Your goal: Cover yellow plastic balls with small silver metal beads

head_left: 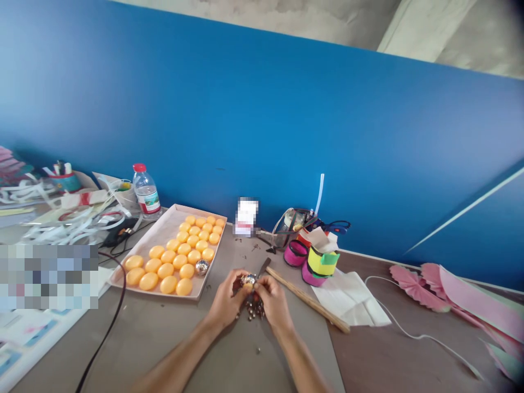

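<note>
My left hand [226, 301] is closed around a small orange ball [248, 280], partly covered with shiny silver pieces. Against the ball's right side, the fingertips of my right hand [273, 303] are pinched together; whatever they may hold is too small to make out. Just below both hands lies a heap of small shiny metal pieces [254, 311], partly hidden by the fingers. One loose metal piece [257, 350] rests closer to me. To the left, a shallow box [158, 233] holds rows of plain orange balls [166, 271] and one silver-covered ball [202, 267].
Right of my hands lie a wooden stick [313, 303] and white paper [352, 300]. Behind stand pink and yellow tape rolls [321, 265], a jar [282, 234] and blue scissors [338, 225]. A bottle [146, 191], white strips [77, 224] and a dark cable [117, 314] occupy the left.
</note>
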`<state>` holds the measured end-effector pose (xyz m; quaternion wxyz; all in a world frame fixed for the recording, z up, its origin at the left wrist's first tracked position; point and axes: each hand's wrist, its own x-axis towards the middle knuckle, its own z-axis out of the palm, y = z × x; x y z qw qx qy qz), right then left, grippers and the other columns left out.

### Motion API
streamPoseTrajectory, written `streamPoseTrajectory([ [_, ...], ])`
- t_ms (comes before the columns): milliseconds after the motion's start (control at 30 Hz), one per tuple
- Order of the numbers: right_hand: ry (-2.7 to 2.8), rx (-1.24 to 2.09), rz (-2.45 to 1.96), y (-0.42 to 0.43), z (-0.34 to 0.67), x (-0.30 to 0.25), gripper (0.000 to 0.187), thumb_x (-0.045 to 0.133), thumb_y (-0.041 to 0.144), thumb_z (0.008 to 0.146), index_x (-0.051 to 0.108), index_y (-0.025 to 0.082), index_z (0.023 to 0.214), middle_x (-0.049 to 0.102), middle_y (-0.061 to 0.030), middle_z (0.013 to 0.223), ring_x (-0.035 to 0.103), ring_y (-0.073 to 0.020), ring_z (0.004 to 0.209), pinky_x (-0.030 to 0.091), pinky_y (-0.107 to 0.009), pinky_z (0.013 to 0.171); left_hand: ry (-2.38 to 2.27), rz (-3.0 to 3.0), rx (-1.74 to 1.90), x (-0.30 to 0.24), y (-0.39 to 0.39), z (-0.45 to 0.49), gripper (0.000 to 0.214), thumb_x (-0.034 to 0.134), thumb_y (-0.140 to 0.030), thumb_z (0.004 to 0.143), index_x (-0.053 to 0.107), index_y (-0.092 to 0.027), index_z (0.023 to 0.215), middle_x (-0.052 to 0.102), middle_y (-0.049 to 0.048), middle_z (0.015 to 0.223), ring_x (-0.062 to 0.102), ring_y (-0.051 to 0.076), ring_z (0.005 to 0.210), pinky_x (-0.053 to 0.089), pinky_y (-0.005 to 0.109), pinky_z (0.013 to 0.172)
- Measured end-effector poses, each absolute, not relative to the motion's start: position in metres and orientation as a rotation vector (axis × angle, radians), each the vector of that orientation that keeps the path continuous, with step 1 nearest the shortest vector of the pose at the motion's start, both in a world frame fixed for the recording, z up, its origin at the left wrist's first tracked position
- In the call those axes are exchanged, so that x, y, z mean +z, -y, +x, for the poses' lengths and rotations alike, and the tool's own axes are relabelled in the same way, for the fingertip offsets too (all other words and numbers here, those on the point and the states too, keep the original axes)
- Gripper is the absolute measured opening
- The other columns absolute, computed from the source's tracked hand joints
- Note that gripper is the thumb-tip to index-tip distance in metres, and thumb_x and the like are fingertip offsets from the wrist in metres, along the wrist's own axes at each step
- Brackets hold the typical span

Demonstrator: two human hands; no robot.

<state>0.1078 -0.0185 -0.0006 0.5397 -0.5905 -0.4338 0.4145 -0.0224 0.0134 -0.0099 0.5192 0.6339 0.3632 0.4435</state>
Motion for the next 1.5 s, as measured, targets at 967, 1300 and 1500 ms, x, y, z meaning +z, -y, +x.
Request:
streamPoseTrajectory([
  [967,1.597,0.330,-1.479,0.024,0.118,-0.004,0.013,0.044,0.009,0.070,0.052,0.019,0.069,0.058,-0.0051,0.090,0.051,-0.0190,0.091,0.034,-0.034,0.084,-1.049,1.515,1.130,-0.008,-0.019,-0.028,0.036,0.048,-0.040,0.082,0.051,-0.019,0.111,0.061,0.0045,0.095,0.056,0.015,0.077,0.045,0.026,0.067],
  [1300,1.079,1.017,-1.260,0.021,0.114,0.001,0.015,0.057,0.032,0.073,0.054,0.018,0.072,0.045,0.0059,0.051,0.041,-0.0089,0.046,0.031,-0.021,0.046,-0.987,1.503,1.100,-0.005,-0.018,-0.026,0.037,0.050,-0.040,0.081,0.052,-0.018,0.110,0.060,0.0046,0.096,0.056,0.015,0.081,0.046,0.027,0.072],
  [1500,0.948,1.170,-1.158,0.019,0.111,-0.004,0.017,0.060,0.033,0.071,0.057,0.018,0.080,0.053,0.0042,0.053,0.046,-0.0105,0.049,0.034,-0.022,0.051,-0.967,1.484,1.061,-0.004,-0.015,-0.026,0.037,0.050,-0.040,0.081,0.052,-0.018,0.111,0.061,0.0049,0.094,0.057,0.015,0.076,0.047,0.026,0.067],
])
